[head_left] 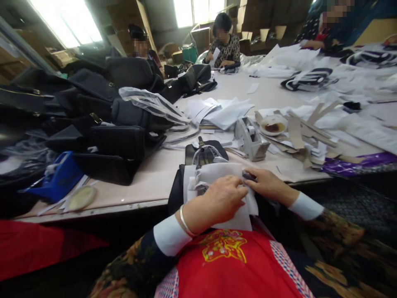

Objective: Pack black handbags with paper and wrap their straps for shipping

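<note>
While your right hand point(269, 182) pinches a small dark piece point(249, 176), your left hand point(218, 198) is over white paper point(221, 170).
Partly beneath it, the black bag point(176, 188) sits at the table's point(155, 182) near edge; whether your left fingers grip anything, I can't tell.

Blk bag point(176, 188) — wht paper point(221, 170) over most of it — across near edge of tbl point(155, 182)

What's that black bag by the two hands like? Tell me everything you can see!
The black bag looks smooth and leathery, with a dark strap near its top. It sits at the near edge of the table. A white sheet covers much of it, hiding what's underneath. The left hand lies across the sheet; the right hand seems to pinch a dark piece, maybe part of the bag.
</note>
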The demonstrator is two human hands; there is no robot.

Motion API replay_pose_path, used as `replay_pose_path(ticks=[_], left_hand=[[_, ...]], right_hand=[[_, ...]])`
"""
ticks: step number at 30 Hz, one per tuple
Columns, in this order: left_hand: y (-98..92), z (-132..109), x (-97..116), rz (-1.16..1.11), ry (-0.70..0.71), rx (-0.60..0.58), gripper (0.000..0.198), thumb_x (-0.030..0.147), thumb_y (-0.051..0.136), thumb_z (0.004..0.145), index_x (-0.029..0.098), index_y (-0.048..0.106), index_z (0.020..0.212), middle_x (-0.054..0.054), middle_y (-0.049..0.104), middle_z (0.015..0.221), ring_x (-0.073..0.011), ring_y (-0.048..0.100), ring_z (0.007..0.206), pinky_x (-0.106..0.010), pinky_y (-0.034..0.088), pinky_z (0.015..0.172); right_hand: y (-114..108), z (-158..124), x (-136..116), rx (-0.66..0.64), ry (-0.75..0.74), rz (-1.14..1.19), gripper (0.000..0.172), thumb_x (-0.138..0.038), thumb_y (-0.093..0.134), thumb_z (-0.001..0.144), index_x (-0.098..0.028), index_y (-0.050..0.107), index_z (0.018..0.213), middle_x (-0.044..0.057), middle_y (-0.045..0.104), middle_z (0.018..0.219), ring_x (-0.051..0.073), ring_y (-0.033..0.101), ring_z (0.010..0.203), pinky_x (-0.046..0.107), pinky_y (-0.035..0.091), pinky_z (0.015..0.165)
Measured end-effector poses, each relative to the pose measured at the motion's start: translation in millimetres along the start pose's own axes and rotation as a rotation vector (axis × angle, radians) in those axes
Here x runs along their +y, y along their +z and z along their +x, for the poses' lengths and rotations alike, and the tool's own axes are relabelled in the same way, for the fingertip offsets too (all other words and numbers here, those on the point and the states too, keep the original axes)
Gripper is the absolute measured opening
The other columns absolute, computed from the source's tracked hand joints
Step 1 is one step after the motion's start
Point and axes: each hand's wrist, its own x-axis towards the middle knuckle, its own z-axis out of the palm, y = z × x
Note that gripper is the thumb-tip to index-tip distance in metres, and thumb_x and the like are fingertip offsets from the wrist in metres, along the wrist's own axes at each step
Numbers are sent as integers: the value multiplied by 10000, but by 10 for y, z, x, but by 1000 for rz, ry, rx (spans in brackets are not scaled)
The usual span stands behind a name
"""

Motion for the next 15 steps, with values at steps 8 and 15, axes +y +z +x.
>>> replay_pose_path(ticks=[8,15], left_hand=[[387,132,-118,40,-148,-220,663,507,552,945,151,422,1489,-215,356,1594,-430,304,1480,-612,360,1146],[276,70,-74,107,-181,-106,557,440,673,881,102,574,1313,-235,554,1404,-392,474,1351,-561,393,1120]], right_hand=[[-499,149,-362,90,222,303,241,-423,638,794,-183,628,797,-4,625,564,150,587,514,255,433,534],[-421,-211,-748,-390,195,680,381,-572,571,866,-193,596,827,-6,615,606,131,545,497,234,406,453]])
